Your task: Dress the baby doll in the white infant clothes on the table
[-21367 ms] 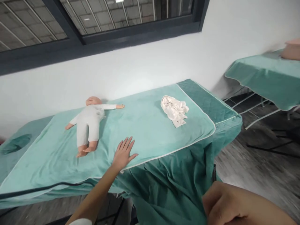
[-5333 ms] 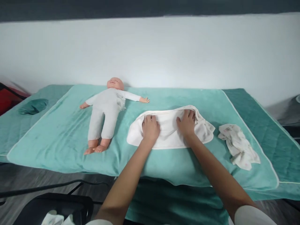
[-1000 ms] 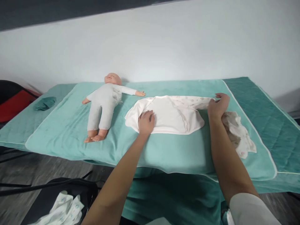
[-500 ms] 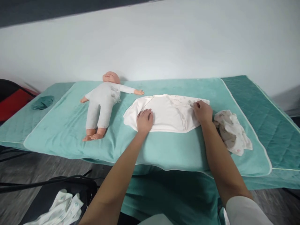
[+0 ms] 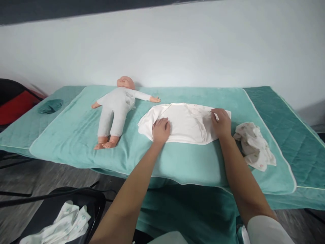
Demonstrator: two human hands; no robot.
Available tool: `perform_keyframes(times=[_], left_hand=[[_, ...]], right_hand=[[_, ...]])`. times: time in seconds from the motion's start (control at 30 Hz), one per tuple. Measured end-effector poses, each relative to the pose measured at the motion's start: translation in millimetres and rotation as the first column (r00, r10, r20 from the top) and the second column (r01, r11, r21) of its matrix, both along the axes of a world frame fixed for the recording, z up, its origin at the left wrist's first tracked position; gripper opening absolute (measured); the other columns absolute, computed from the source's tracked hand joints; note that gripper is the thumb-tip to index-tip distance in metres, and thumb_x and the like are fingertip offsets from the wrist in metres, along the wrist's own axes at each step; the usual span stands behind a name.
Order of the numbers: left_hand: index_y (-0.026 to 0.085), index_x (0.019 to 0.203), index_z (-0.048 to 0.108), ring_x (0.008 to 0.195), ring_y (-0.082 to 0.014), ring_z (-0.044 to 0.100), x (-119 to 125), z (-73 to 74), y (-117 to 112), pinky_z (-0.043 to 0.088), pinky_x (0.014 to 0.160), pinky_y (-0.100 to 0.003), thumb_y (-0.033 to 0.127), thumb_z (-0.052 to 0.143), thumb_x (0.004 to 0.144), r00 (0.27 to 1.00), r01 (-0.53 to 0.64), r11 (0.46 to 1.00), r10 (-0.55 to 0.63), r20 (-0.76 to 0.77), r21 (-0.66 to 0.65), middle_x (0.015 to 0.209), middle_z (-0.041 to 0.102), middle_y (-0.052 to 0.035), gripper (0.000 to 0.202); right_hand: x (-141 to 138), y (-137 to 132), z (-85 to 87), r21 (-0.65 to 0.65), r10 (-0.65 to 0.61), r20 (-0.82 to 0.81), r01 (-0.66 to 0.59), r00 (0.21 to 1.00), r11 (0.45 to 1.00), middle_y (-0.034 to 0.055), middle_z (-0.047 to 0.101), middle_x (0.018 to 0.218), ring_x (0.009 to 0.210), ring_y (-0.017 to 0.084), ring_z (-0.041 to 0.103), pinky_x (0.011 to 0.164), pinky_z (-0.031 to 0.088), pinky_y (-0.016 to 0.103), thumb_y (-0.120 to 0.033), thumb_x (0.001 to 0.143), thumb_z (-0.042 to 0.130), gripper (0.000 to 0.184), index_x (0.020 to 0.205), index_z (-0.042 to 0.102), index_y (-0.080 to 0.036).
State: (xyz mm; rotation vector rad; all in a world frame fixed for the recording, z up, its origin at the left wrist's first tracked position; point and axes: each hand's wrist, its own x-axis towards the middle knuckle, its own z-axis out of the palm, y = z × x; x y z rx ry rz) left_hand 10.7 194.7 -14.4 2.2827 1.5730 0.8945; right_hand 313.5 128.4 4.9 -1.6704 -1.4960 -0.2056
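Observation:
A white baby garment [image 5: 186, 123] lies spread on the green padded cover, its upper right part printed with small patterns. My left hand [image 5: 161, 130] rests flat on its left part, fingers stretched out and slightly apart. At the right end my right hand [image 5: 221, 122] is closed in a pinch on the patterned part, though its fingertips are partly hidden. To the left a baby doll [image 5: 115, 106] in a pale body suit lies on its back, one arm reaching toward the garment. Beside my right forearm sits a crumpled patterned white cloth [image 5: 255, 145].
The green cover [image 5: 68, 135] lies over a quilted green bed [image 5: 297, 135] that has a round hole [image 5: 50, 106] at its left end. A pale wall [image 5: 162, 47] stands behind. Patterned cloths [image 5: 66, 223] lie on a black chair [image 5: 98, 203] at lower left.
The whole view has shifted slightly, so things appear a little farther right. My right thumb and fingers have changed position a little on the patterned part; my left hand remains on the garment.

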Motion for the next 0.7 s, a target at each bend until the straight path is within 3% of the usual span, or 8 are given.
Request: perform_keyframes(times=[0.1,0.17,0.23,0.3,0.47,0.6,0.7], left_hand=[[0.025,0.105,0.072,0.133,-0.0199,0.061,-0.1,-1.4,-0.5,0.042,0.117,-0.041,0.028,0.05,0.101,1.0,0.004,1.0,-0.004,0.001,0.01,0.132,0.074,0.0003,0.022],[0.026,0.105,0.071,0.133,-0.0197,0.06,0.1,-2.3,-0.5,0.041,0.117,-0.041,0.027,0.051,0.1,1.0,0.005,1.0,-0.005,0.002,0.014,0.133,0.073,0.0005,0.021],[0.026,0.106,0.071,0.133,-0.0196,0.06,0.1,-2.3,0.1,0.041,0.118,-0.041,0.027,0.051,0.1,1.0,0.006,1.0,-0.006,-0.004,0.014,0.134,0.073,-0.0002,0.021],[0.025,0.108,0.07,0.131,-0.0205,0.061,-0.4,-0.9,0.2,0.042,0.116,-0.041,0.027,0.05,0.1,1.0,0.006,1.0,-0.005,-0.014,0.024,0.131,0.074,-0.0024,0.021],[0.02,0.092,0.07,0.104,-0.0249,0.066,-6.8,5.7,-13.6,0.049,0.096,-0.039,0.029,0.046,0.102,0.991,0.055,0.99,-0.038,-0.125,0.132,0.099,0.074,-0.01,0.028],[0.022,0.08,0.068,0.086,-0.022,0.066,-17.6,6.7,-42.7,0.048,0.081,-0.036,0.036,0.04,0.105,0.942,0.245,0.968,-0.223,-0.25,0.059,0.082,0.071,-0.0078,0.04],[0.022,0.079,0.067,0.085,-0.0217,0.066,-27.9,5.8,-62.5,0.046,0.076,-0.036,0.038,0.04,0.106,0.933,0.263,0.964,-0.243,-0.264,0.045,0.082,0.072,-0.0078,0.041]], right_hand=[[-35.8,-15.9,4.5,-0.009,0.129,0.05,-0.129,0.99,0.992,0.0114,0.071,0.106,0.107,0.025,0.063,0.097,0.048,0.04,-0.031,0.102,0.045,0.023,0.1,0.066,-0.022],[-62.9,-29.7,3.7,-0.134,0.258,0.118,-0.242,0.959,0.961,0.0091,0.07,0.093,0.093,0.023,0.063,0.087,0.047,0.037,-0.034,0.104,0.044,0.028,0.092,0.065,-0.022],[-87.3,-42.6,1.3,-0.306,0.4,0.214,-0.327,0.891,0.894,0.0081,0.069,0.087,0.087,0.023,0.061,0.08,0.044,0.036,-0.037,0.106,0.044,0.033,0.087,0.066,-0.022],[-104.4,-51.9,-1.1,-0.389,0.444,0.279,-0.322,0.851,0.863,0.008,0.068,0.085,0.086,0.023,0.06,0.079,0.041,0.035,-0.039,0.107,0.044,0.036,0.084,0.067,-0.021],[-113.1,-58.6,-4.4,-0.375,0.354,0.285,-0.236,0.891,0.896,0.0055,0.068,0.078,0.075,0.02,0.059,0.07,0.036,0.033,-0.035,0.106,0.046,0.036,0.081,0.067,-0.021],[-111.7,-60.9,-9.2,-0.356,0.282,0.267,-0.178,0.922,0.917,0.0053,0.069,0.079,0.076,0.02,0.061,0.069,0.035,0.032,-0.034,0.104,0.05,0.032,0.08,0.066,-0.021],[-115.8,-66.8,-12.7,-0.326,0.225,0.244,-0.139,0.944,0.935,0.0062,0.069,0.081,0.08,0.021,0.061,0.071,0.037,0.033,-0.032,0.103,0.051,0.029,0.08,0.065,-0.021]])
